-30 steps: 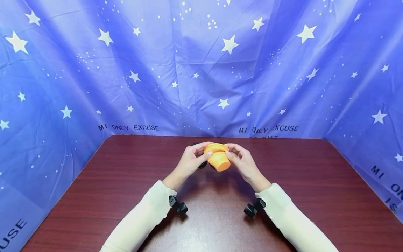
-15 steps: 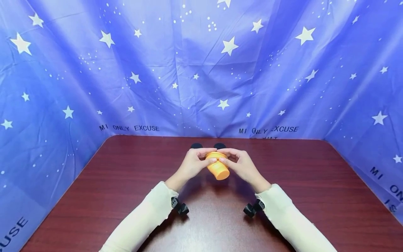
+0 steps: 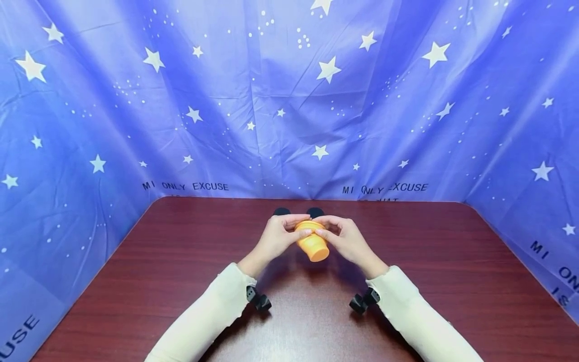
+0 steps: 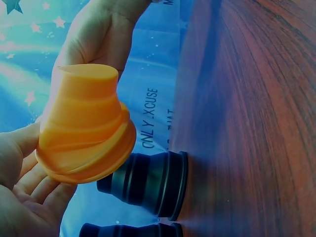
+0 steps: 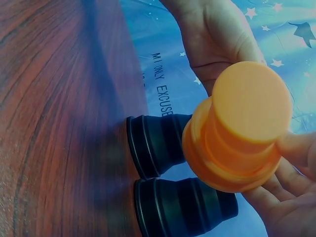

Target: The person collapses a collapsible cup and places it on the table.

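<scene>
Between both hands is an orange collapsible cup (image 3: 315, 250), held in the air over the table's far middle. Its narrow flat base points down and toward me. Ridged rings show along its wall, and in the left wrist view one side of the cup (image 4: 89, 128) bulges in a folded ring near the wide end. My left hand (image 3: 274, 239) grips the wide end from the left, thumb on the near wall, fingers along the far rim. My right hand (image 3: 352, 240) grips it likewise from the right. The thumb tips nearly meet. The inside of the cup is hidden.
Just behind the hands, two black ridged cups, one left (image 3: 282, 211) and one right (image 3: 315, 211), stand wide end down on the dark red wooden table (image 3: 203, 236). A blue star-printed curtain (image 3: 289, 100) hangs round the back and sides.
The orange cup has come lower and nearer to me, and looks longer. Both thumbs have slid inward over its near wall. The tops of the black cups now show behind the hands.
</scene>
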Tool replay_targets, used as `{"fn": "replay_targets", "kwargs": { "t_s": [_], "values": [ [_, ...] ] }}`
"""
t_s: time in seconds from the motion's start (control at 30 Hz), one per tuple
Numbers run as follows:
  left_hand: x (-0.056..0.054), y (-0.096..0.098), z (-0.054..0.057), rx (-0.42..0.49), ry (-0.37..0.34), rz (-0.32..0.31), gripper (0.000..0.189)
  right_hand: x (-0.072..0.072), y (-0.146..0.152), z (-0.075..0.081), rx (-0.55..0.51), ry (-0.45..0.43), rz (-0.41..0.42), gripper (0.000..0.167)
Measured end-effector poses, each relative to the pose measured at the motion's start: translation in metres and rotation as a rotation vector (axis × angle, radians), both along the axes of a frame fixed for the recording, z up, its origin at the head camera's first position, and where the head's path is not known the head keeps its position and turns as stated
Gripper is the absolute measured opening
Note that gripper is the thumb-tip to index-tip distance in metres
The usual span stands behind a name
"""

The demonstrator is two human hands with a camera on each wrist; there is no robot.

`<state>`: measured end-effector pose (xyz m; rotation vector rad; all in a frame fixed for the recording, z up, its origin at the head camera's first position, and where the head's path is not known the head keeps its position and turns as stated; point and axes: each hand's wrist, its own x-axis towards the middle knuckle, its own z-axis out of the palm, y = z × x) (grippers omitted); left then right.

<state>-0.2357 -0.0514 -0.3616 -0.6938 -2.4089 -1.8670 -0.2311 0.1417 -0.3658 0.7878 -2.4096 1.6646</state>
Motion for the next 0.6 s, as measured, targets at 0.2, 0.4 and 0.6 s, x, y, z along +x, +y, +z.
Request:
{"fn": "replay_targets", "kwargs": {
  "t_s": [0.2,0.4,0.6],
  "values": [
    [-0.013,-0.003,-0.015,0.117,0.058,0.014,0.039,-0.013,0.004,-0.014,-0.054,0.077,-0.025,0.022],
    [-0.014,-0.005,-0.014,0.179,0.045,-0.017,0.04,-0.015,0.005,-0.012,-0.208,0.067,-0.1,0.022],
    [-0.014,-0.001,-0.017,0.158,-0.018,-0.086,0.041,-0.013,0.003,-0.012,-0.287,0.032,-0.124,0.024]
  ]
}}
